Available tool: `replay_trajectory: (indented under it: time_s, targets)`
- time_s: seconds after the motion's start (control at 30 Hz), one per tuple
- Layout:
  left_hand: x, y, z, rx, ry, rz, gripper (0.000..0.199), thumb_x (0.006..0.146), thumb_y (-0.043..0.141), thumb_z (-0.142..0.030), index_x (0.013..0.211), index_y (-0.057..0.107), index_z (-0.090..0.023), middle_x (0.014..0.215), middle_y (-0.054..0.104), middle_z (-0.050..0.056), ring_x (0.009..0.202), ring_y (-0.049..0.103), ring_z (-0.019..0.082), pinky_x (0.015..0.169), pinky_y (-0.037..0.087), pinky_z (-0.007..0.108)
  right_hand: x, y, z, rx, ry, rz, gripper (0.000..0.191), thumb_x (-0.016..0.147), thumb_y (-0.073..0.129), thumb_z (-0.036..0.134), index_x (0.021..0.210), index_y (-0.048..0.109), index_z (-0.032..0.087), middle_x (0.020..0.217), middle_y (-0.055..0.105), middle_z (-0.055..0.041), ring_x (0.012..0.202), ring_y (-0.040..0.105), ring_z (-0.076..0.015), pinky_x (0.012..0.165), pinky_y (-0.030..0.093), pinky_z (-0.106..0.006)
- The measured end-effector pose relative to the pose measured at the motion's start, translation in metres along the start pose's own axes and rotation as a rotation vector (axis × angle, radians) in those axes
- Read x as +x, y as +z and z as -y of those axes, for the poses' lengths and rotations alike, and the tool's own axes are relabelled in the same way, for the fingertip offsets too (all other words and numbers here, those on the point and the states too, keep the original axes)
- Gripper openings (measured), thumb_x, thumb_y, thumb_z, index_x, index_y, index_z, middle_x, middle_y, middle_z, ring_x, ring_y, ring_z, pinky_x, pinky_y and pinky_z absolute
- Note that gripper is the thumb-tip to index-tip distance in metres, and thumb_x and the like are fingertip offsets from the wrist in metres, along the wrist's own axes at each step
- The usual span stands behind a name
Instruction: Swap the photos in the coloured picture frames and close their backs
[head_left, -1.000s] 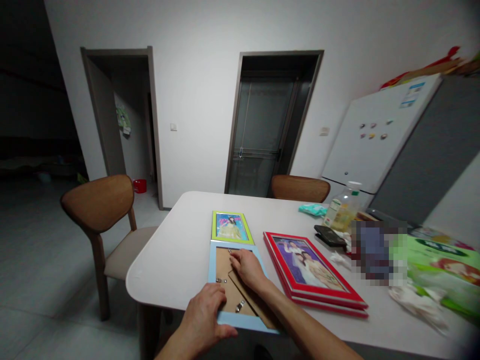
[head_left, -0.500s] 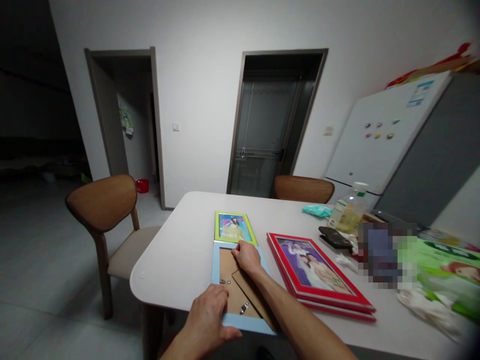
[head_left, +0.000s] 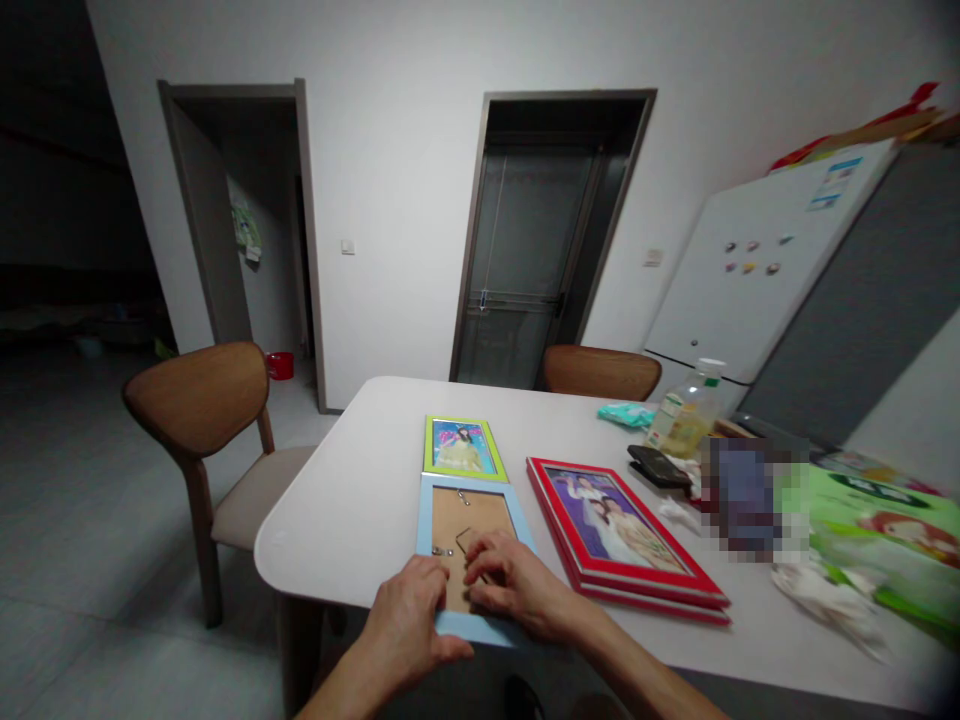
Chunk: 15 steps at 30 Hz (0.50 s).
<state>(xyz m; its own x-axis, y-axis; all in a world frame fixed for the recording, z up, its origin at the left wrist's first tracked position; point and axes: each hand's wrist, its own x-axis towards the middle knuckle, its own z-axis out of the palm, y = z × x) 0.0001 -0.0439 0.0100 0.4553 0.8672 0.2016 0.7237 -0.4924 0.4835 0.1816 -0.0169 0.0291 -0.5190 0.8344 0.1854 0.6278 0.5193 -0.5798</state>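
A light blue picture frame lies face down near the table's front edge, its brown backing board showing. Metal clips sit on the board near its far and left edges. My left hand grips the near left corner, thumb along the front edge. Curled over the lower part of the board, my right hand has its fingers drawn together; what they pinch is hidden. Just beyond, touching or nearly so, lies a lime green picture frame with a picture of a person in a yellow dress.
Stacked red picture frames lie to the right. Further right are a black wallet-like object, a bottle of yellowish liquid, a teal packet, crumpled tissue and a green package. A wooden chair stands left.
My right hand has moved from the far part of the backing board toward me, uncovering the far clip and covering the near one. My left hand stays on the corner. The view shifted slightly.
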Motion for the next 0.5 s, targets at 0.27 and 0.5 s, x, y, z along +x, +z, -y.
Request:
replay_trajectory:
  time_s: [0.27, 0.5]
  targets:
    - [0.0, 0.002, 0.001, -0.01, -0.001, -0.009, 0.038, 0.046, 0.077, -0.034, 0.069, 0.051, -0.019, 0.096, 0.056, 0.001, 0.09, 0.05, 0.02, 0.073, 0.043, 0.029, -0.023, 0.007, 0.005, -0.074, -0.04, -0.003, 0.019, 0.073, 0.048, 0.021, 0.073, 0.066, 0.024, 0.095, 0.055, -0.003, 0.095, 0.045, -0.017, 0.086, 0.032, -0.033]
    - [0.0, -0.002, -0.007, 0.027, -0.044, 0.006, 0.037, 0.049, 0.075, -0.032, 0.074, 0.051, -0.019, 0.095, 0.056, 0.003, 0.089, 0.051, 0.021, 0.077, 0.042, 0.032, -0.033, 0.006, 0.004, -0.019, -0.088, -0.071, 0.025, 0.075, 0.043, 0.017, 0.085, 0.065, 0.024, 0.099, 0.054, -0.0051, 0.098, 0.046, -0.0165, 0.086, 0.036, -0.032]
